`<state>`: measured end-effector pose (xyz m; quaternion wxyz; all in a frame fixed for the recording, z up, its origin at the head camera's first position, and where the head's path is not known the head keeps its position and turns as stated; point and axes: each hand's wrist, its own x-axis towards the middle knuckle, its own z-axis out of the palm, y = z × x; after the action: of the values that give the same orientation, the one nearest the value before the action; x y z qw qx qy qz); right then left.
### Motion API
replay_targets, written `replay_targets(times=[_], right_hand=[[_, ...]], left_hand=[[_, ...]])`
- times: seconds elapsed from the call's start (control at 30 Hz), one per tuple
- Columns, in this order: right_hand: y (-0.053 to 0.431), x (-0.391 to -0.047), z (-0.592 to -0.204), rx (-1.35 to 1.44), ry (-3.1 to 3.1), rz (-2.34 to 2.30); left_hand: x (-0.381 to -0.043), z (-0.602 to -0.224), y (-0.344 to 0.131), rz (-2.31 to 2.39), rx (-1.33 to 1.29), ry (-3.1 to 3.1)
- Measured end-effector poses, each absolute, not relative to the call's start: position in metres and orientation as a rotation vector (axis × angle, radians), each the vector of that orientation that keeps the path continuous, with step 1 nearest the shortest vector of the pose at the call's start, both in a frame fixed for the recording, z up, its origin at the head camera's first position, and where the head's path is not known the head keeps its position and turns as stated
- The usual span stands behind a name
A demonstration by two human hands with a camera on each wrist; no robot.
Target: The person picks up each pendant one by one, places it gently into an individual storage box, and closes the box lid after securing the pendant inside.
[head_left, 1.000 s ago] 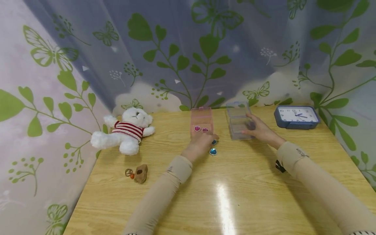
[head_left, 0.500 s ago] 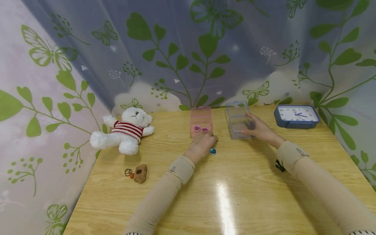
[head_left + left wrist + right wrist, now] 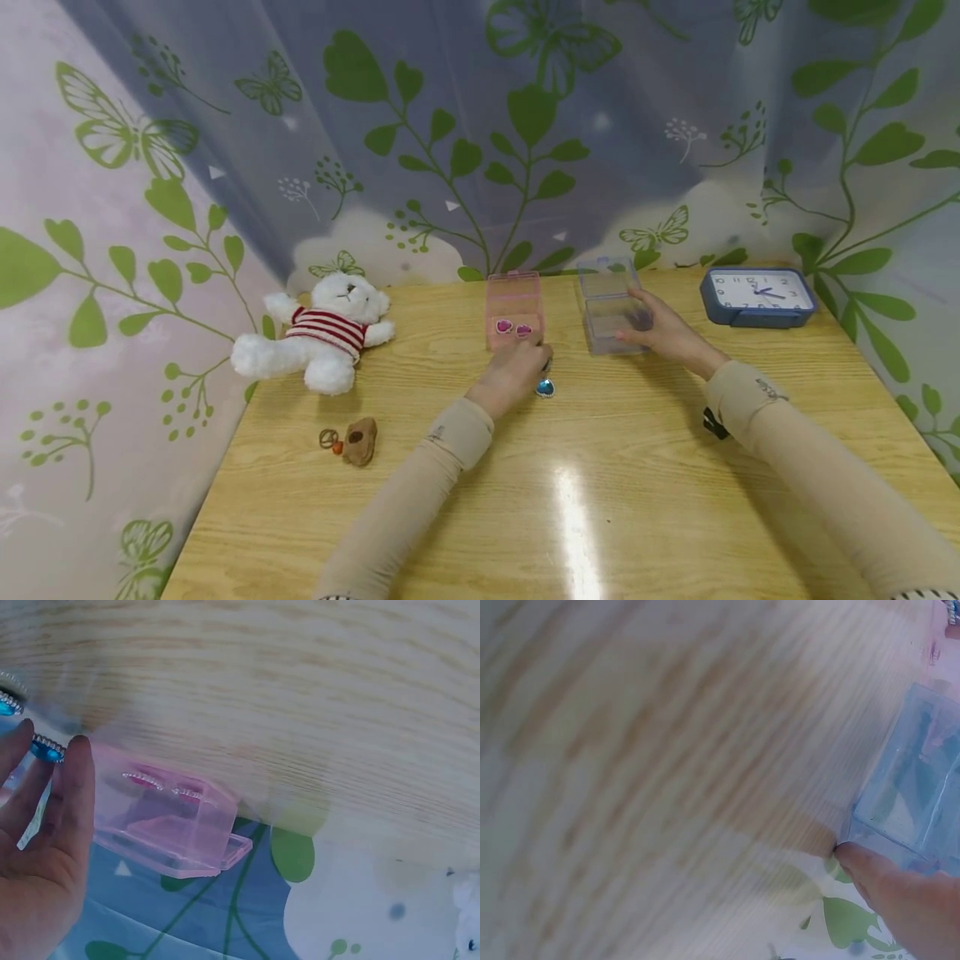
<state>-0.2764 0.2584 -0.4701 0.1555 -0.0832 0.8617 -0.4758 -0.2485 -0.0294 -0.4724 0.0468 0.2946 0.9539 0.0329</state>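
Two pink gems (image 3: 504, 327) could jump in their pink box (image 3: 513, 286) should the left hand (image 3: 512, 372) knock it, and a blue gem (image 3: 49, 748) could slip from its fingertip hold. Thumb and finger pinch that gem beside a second blue gem (image 3: 545, 389) on the table (image 3: 450, 533); the right hand (image 3: 663, 333), thumb and forefinger apart, holds the open clear box (image 3: 606, 307).

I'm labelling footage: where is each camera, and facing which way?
Head: head-worn, facing forward and down at the yellowish wooden table; left hand, right hand and beige sleeves show.
Left wrist: worn there, facing the open pink plastic box; left hand shows.
Right wrist: worn there, facing the table and clear plastic box; part of right hand shows.
Head and left wrist share the pink box.
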Motion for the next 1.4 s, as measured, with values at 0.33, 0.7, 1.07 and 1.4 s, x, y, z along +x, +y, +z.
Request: replay_targets(times=[0.33, 0.7, 1.07, 1.4], right_hand=[[0.257, -0.272, -0.468, -0.184, 2.472, -1.371], [0.262, -0.273, -0.469, -0.206, 2.388, -1.45], [0.27, -0.276, -0.468, -0.229, 2.323, -1.488], [0.274, -0.282, -0.467, -0.283, 2.25, -1.525]], left_hand=[[-0.25, -0.46, -0.03, 0.76, 0.763, 2.81], [-0.258, -0.451, -0.021, 1.239, 0.654, 2.688], [-0.271, -0.447, -0.004, 1.335, 0.597, 2.649], [-0.288, -0.443, 0.018, 1.37, 0.553, 2.663]])
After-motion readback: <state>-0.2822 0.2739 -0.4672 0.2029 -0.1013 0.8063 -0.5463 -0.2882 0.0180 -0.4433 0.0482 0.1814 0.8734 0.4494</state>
